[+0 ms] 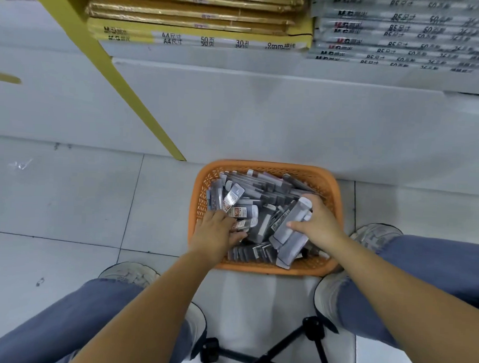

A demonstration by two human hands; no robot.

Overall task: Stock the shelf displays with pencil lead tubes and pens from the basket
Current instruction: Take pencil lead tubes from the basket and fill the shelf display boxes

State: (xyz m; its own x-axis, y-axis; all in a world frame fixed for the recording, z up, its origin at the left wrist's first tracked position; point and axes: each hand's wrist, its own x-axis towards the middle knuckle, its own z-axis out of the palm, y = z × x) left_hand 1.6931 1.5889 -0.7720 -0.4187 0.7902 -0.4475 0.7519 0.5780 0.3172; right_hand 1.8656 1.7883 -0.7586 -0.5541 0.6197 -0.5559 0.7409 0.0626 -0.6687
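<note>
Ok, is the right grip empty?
No, the right grip holds a bundle of grey packets inside the orange basket.

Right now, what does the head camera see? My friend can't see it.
A person's right hand grips a bundle of grey packets in an orange basket full of them on the tiled floor. The left hand reaches in among the packets.
</note>
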